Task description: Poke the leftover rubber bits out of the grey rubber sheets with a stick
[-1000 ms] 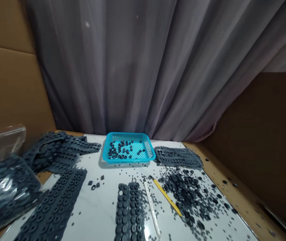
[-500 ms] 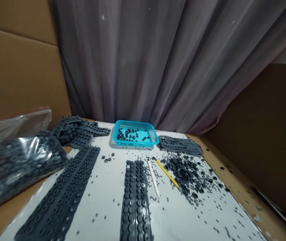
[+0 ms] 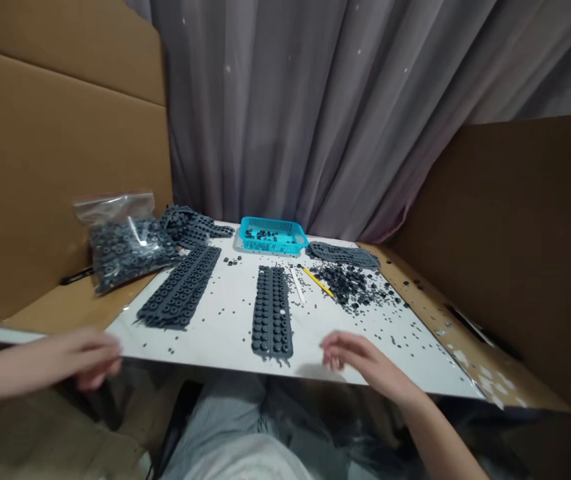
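Looks partway: some pieces (image 3: 263, 235) in your blue basket (image 3: 271, 247), loose pile (image 3: 348, 283) and studded strip (image 3: 271, 313) left on the surface (image 3: 230, 337), your left hand (image 3: 96, 357) and right hand (image 3: 348, 351) fingers half-curled, can't tell if holding.

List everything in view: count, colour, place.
Basket: one, blue, back centre, dark bits inside
Bag: one, clear, back left, dark pieces inside
Studded sheets: at least four, dark grey; centre, left, back left, back right
Loose bits: uncountable, dark, mostly heaped right
Sticks: two, yellow and white, right of centre sheet
Tabletop: one, white, centre
Unclear item: one, black, beside bag
Flakes: many, white, right edge
Curtain: one, grey, behind
Cardboard walls: two, brown, left and right
Lap: one, greyish clothing, bottom centre
Left hand: one, bare, near left
Right hand: one, bare, near right
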Motion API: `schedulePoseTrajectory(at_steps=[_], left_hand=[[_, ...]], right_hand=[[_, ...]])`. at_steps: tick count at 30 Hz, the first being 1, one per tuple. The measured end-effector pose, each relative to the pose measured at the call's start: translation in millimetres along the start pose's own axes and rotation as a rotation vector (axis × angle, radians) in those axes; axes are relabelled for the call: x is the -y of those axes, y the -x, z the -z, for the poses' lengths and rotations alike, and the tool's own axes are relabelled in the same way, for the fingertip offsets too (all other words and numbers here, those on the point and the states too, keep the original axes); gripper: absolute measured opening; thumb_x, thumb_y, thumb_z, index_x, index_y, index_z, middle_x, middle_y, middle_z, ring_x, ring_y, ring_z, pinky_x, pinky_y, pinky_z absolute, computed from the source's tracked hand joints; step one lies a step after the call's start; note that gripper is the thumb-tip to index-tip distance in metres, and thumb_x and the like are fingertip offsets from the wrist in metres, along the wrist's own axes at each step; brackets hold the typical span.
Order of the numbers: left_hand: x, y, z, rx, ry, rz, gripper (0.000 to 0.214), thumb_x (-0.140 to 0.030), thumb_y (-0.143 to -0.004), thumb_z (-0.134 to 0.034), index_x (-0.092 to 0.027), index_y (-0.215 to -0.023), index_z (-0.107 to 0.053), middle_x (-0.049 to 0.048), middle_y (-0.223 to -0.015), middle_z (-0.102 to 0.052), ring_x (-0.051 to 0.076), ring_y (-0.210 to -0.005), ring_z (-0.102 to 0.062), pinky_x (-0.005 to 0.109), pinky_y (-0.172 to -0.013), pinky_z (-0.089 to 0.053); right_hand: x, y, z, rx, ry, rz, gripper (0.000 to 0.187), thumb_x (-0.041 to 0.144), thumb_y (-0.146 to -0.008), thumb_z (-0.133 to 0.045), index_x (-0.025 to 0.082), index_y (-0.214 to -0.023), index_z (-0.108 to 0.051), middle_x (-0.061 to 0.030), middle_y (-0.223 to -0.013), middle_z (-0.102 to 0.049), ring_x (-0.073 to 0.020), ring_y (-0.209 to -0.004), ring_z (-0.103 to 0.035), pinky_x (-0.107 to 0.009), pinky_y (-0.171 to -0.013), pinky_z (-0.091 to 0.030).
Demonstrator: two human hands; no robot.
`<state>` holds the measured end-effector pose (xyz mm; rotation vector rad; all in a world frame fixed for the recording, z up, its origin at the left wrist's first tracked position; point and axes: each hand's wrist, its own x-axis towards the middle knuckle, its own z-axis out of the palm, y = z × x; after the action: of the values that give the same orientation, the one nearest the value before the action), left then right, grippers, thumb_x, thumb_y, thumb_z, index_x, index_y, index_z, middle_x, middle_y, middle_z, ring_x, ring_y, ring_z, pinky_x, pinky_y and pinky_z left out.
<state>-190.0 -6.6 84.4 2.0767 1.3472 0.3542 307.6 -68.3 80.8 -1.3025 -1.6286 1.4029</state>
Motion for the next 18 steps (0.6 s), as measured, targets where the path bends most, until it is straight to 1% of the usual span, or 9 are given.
schedulePoseTrajectory(at_steps=[2, 3, 5, 6, 8, 10, 12, 14, 18], left_hand=[[-28, -33, -7.3, 0.123, 0.003, -0.084, 0.028, -0.043, -0.091, -0.047, -0.023, -0.088, -0.066, -0.0055, -0.079, -0.067, 0.015, -0.075, -0.062, 0.025, -0.07, -0.048], [-42, -56, -14.8, 0.118, -0.003, -0.132, 0.026, -0.041, -0.091, -0.046, -0.024, -0.093, -0.066, -0.0047, -0.085, -0.068, 0.016, -0.081, -0.062, 0.025, -0.075, -0.047], [-68, -110, -35.9, -0.04, -0.084, -0.191, 0.021, -0.035, -0.085, -0.052, -0.021, -0.092, -0.066, -0.0007, -0.087, -0.068, 0.017, -0.078, -0.062, 0.024, -0.071, -0.046], [-78, -139, -48.1, -0.096, -0.098, -0.179, 0.021, -0.03, -0.083, -0.052, -0.019, -0.093, -0.066, 0.0017, -0.09, -0.068, 0.018, -0.08, -0.062, 0.025, -0.072, -0.047], [-89, -194, -72.8, -0.214, -0.123, -0.149, 0.025, -0.023, -0.081, -0.053, -0.016, -0.101, -0.064, 0.0077, -0.105, -0.065, 0.021, -0.094, -0.06, 0.03, -0.083, -0.045], [-93, -238, -95.2, -0.34, -0.152, -0.119, 0.031, -0.02, -0.081, -0.053, -0.013, -0.111, -0.061, 0.0124, -0.118, -0.059, 0.024, -0.109, -0.053, 0.035, -0.094, -0.04], [-94, -267, -114.5, -0.425, -0.174, -0.095, 0.032, -0.023, -0.084, -0.053, -0.012, -0.114, -0.058, 0.0128, -0.117, -0.058, 0.025, -0.112, -0.05, 0.039, -0.097, -0.038], [-93, -283, -130.4, -0.467, -0.191, -0.082, 0.031, -0.028, -0.086, -0.053, -0.013, -0.113, -0.059, 0.0113, -0.113, -0.059, 0.026, -0.11, -0.051, 0.042, -0.094, -0.038], [-86, -289, -148.7, -0.502, -0.22, -0.044, 0.036, -0.036, -0.086, -0.052, -0.015, -0.113, -0.062, 0.0149, -0.116, -0.057, 0.034, -0.112, -0.047, 0.048, -0.094, -0.036]], right_hand=[[5, -43, -1, -0.081, 0.041, 0.117, 0.024, 0.037, -0.083, -0.056, 0.016, -0.091, -0.062, -0.0044, -0.08, -0.066, -0.0141, -0.071, -0.059, -0.027, -0.067, -0.046], [6, -67, -2, -0.096, 0.078, 0.145, 0.022, 0.036, -0.082, -0.055, 0.016, -0.09, -0.062, -0.0046, -0.081, -0.067, -0.0148, -0.071, -0.06, -0.028, -0.067, -0.047], [3, -116, -6, -0.231, 0.248, 0.229, 0.016, 0.029, -0.078, -0.054, 0.016, -0.085, -0.062, -0.003, -0.076, -0.066, -0.0154, -0.07, -0.06, -0.028, -0.067, -0.047], [0, -140, -9, -0.279, 0.286, 0.243, 0.012, 0.025, -0.075, -0.056, 0.016, -0.081, -0.062, -0.0026, -0.075, -0.065, -0.0157, -0.071, -0.06, -0.029, -0.07, -0.047], [-9, -180, -13, -0.357, 0.328, 0.257, 0.011, 0.02, -0.074, -0.053, 0.016, -0.079, -0.062, -0.0034, -0.08, -0.066, -0.0162, -0.076, -0.06, -0.03, -0.076, -0.046], [-19, -208, -15, -0.433, 0.378, 0.267, 0.013, 0.017, -0.074, -0.05, 0.016, -0.081, -0.062, -0.0044, -0.085, -0.067, -0.0168, -0.078, -0.06, -0.031, -0.079, -0.047], [-29, -223, -14, -0.523, 0.439, 0.275, 0.017, 0.015, -0.075, -0.048, 0.017, -0.085, -0.062, -0.0057, -0.089, -0.067, -0.0185, -0.083, -0.06, -0.032, -0.081, -0.046], [-37, -227, -8, -0.612, 0.513, 0.273, 0.02, 0.012, -0.075, -0.046, 0.017, -0.086, -0.062, -0.0072, -0.093, -0.066, -0.0207, -0.092, -0.059, -0.035, -0.086, -0.045], [-43, -213, 18, -0.739, 0.65, 0.187, 0.023, 0.012, -0.077, -0.047, 0.017, -0.093, -0.062, -0.0084, -0.104, -0.064, -0.0211, -0.106, -0.054, -0.032, -0.092, -0.04]])
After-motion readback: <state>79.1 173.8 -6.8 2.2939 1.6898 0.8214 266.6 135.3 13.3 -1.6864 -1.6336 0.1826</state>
